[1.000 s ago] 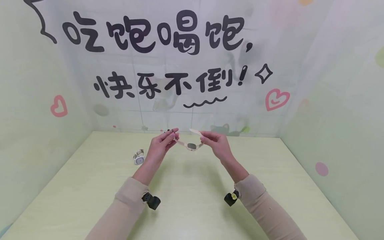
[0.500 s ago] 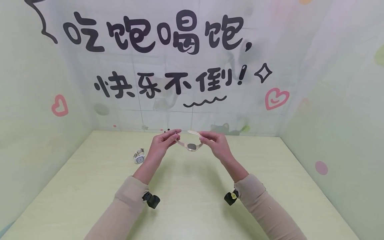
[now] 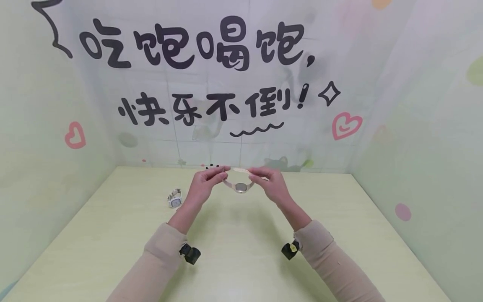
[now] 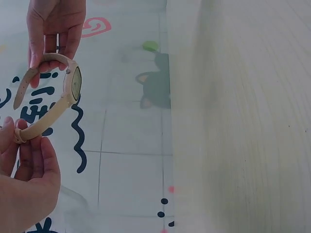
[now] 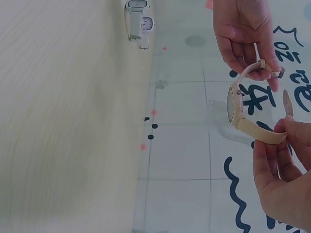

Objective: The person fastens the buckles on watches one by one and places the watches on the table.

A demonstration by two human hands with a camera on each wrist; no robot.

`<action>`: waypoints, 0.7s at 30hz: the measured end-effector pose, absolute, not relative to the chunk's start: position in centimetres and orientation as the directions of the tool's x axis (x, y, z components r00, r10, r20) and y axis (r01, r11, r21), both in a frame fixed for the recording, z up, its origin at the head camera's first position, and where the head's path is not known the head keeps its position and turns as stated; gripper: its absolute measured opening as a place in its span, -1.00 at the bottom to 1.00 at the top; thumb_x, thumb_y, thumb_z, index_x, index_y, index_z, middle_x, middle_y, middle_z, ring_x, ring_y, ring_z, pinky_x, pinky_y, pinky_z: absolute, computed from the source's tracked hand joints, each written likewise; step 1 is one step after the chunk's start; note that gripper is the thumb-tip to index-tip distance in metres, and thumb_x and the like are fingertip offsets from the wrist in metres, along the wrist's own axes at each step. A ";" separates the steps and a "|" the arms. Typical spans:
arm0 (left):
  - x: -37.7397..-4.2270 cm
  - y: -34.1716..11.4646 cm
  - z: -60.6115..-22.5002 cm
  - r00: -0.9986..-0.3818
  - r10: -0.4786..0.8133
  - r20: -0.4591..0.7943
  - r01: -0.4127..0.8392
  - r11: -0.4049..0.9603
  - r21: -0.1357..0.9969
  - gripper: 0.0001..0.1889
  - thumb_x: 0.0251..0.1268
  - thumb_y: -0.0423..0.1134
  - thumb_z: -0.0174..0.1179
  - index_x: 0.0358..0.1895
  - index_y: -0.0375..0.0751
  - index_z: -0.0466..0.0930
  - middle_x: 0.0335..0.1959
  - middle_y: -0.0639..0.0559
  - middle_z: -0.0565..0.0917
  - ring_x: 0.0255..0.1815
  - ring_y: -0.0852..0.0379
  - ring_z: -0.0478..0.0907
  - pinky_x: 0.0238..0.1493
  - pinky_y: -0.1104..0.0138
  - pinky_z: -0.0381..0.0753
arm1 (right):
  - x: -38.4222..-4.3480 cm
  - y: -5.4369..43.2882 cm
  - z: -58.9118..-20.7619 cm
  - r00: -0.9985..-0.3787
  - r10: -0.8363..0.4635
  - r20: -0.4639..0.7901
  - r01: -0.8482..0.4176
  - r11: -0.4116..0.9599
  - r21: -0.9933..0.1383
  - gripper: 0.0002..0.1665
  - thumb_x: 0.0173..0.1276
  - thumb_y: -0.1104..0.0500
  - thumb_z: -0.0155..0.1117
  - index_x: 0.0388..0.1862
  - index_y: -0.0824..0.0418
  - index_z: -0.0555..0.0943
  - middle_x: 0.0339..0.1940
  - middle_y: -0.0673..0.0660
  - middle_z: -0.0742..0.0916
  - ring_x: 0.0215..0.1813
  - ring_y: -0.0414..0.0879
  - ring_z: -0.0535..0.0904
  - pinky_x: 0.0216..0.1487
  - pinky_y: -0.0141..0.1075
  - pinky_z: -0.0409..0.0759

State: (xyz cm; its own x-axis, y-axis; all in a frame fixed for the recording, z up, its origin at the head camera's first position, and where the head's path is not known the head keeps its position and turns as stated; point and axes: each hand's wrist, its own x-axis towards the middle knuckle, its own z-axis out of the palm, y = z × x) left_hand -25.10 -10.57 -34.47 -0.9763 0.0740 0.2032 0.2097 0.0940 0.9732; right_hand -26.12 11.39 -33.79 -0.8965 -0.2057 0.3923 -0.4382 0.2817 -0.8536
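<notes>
A pale wristwatch (image 3: pixel 240 187) hangs in the air between both hands, its dial at the bottom of the curved strap. My left hand (image 3: pixel 203 183) pinches the buckle end between thumb and fingers. The strap loop (image 5: pixel 263 64) and metal buckle show there in the right wrist view. On the other side my right hand (image 3: pixel 272 184) pinches the holed strap part. Its free tip (image 4: pixel 20 94) sticks out past the fingers and points toward the left hand. The two strap ends are apart, with a gap between them.
White watches (image 3: pixel 175 199) lie on the pale wooden table (image 3: pixel 234 251), left of the left hand; two dials show in the right wrist view. Behind the table's far edge stands a wall (image 3: pixel 211 144) with large dark lettering. Side walls rise at left and right.
The hands have drawn slightly closer together, bringing the strap's free tip nearer the buckle end. Both keep their hold on the wristwatch. The watches on the table have not moved.
</notes>
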 end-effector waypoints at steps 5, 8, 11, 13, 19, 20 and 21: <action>-25.1 -10.5 -34.7 -0.972 0.085 0.220 0.229 0.129 0.965 -0.64 0.42 -0.27 0.21 0.21 -0.32 0.60 0.22 -0.24 0.64 -0.07 0.41 0.66 0.28 0.25 0.58 | -26.1 11.2 -33.9 -0.894 -0.216 0.392 -0.441 0.280 -0.852 -0.71 0.35 0.30 0.32 0.02 0.39 0.70 0.01 0.35 0.77 0.06 0.04 0.67 0.12 -0.17 0.69; -25.0 -10.5 -34.6 -0.970 0.087 0.228 0.238 0.139 0.961 -0.64 0.42 -0.28 0.21 0.21 -0.33 0.60 0.21 -0.25 0.64 -0.02 0.28 0.69 0.31 0.20 0.56 | -26.1 11.1 -33.9 -0.890 -0.225 0.396 -0.448 0.281 -0.849 -0.72 0.35 0.30 0.33 0.01 0.38 0.71 0.01 0.34 0.77 0.07 0.08 0.65 0.13 -0.09 0.69; -24.9 -10.4 -34.5 -0.968 0.089 0.236 0.246 0.143 0.959 -0.64 0.42 -0.30 0.21 0.21 -0.35 0.59 0.19 -0.25 0.65 0.01 0.22 0.70 0.30 0.20 0.56 | -26.1 10.9 -33.9 -0.887 -0.231 0.400 -0.455 0.288 -0.843 -0.72 0.36 0.30 0.33 0.01 0.38 0.71 0.01 0.33 0.77 0.08 0.11 0.64 0.14 -0.05 0.69; -24.9 -10.4 -34.5 -0.967 0.091 0.237 0.248 0.148 0.957 -0.63 0.41 -0.31 0.21 0.21 -0.36 0.58 0.19 -0.25 0.65 0.02 0.22 0.70 0.30 0.22 0.56 | -26.1 10.8 -33.8 -0.886 -0.235 0.400 -0.456 0.290 -0.841 -0.72 0.36 0.29 0.33 0.01 0.37 0.71 0.01 0.33 0.77 0.09 0.13 0.64 0.15 -0.04 0.68; -25.2 -10.5 -34.8 -0.969 0.085 0.233 0.245 0.168 0.955 -0.64 0.39 -0.31 0.23 0.19 -0.36 0.59 0.18 -0.25 0.66 0.13 0.08 0.66 0.30 0.21 0.56 | -26.2 10.5 -33.9 -0.882 -0.239 0.406 -0.463 0.281 -0.841 -0.71 0.35 0.29 0.34 0.01 0.38 0.71 0.00 0.34 0.77 0.11 0.16 0.65 0.17 0.00 0.67; -25.2 -10.5 -34.8 -0.968 0.084 0.235 0.247 0.177 0.953 -0.64 0.39 -0.31 0.23 0.19 -0.36 0.59 0.19 -0.25 0.65 0.16 0.03 0.65 0.31 0.20 0.56 | -26.2 10.5 -33.9 -0.882 -0.240 0.407 -0.464 0.282 -0.840 -0.71 0.35 0.29 0.34 0.01 0.38 0.71 0.01 0.34 0.76 0.11 0.16 0.65 0.17 0.01 0.66; -25.2 -10.5 -34.9 -0.968 0.083 0.236 0.248 0.183 0.951 -0.64 0.39 -0.31 0.23 0.19 -0.37 0.60 0.19 -0.25 0.65 0.19 -0.01 0.63 0.31 0.18 0.56 | -26.2 10.4 -33.9 -0.881 -0.241 0.408 -0.466 0.284 -0.838 -0.71 0.35 0.29 0.34 0.01 0.39 0.71 0.01 0.35 0.76 0.11 0.17 0.65 0.17 0.02 0.66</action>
